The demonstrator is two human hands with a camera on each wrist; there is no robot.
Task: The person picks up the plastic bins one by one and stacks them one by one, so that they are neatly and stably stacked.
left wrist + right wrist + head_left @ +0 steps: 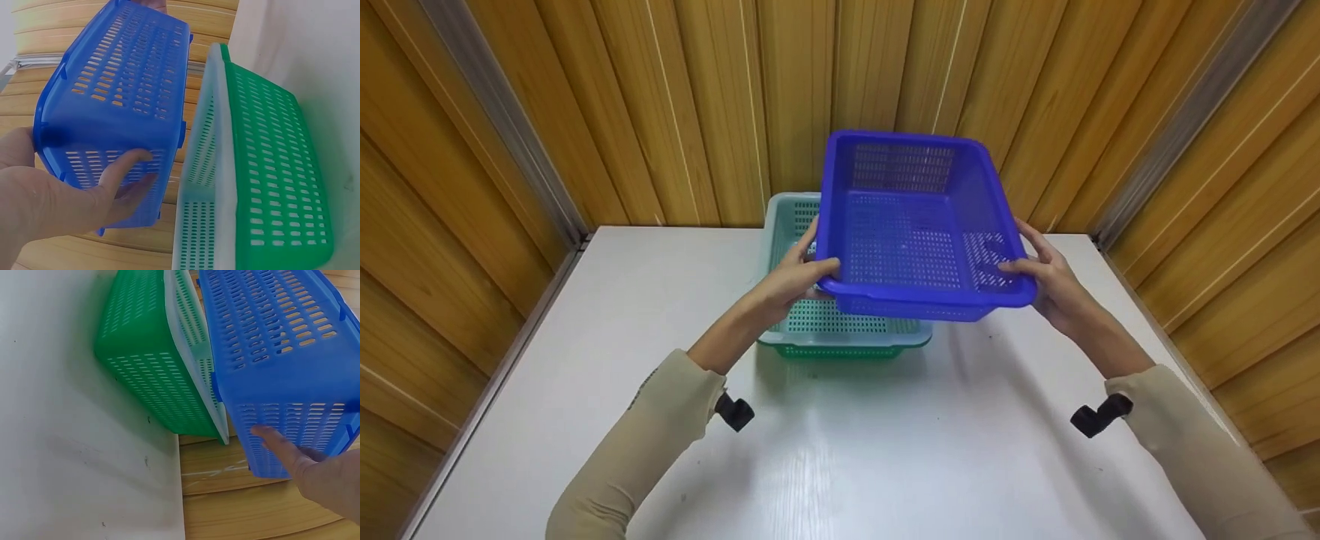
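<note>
Blue basket [919, 225]: a perforated plastic basket held in the air above the table, tilted with its far end higher, its opening toward the head camera.
Left hand [795, 279]: grips the basket's near left corner, thumb over the rim, fingers [121, 169] spread along the slotted side wall.
Right hand [1046, 276]: grips the near right side, thumb inside on the mesh, fingers [275, 441] against the outer wall.
Stack below: a pale translucent basket [787, 225] nested in a green basket [840, 350], just under and behind the blue one, apart from it.
Table [840, 450]: white, glossy, carrying the stack.
Surroundings: wooden panel walls [697, 97] on three sides.
</note>
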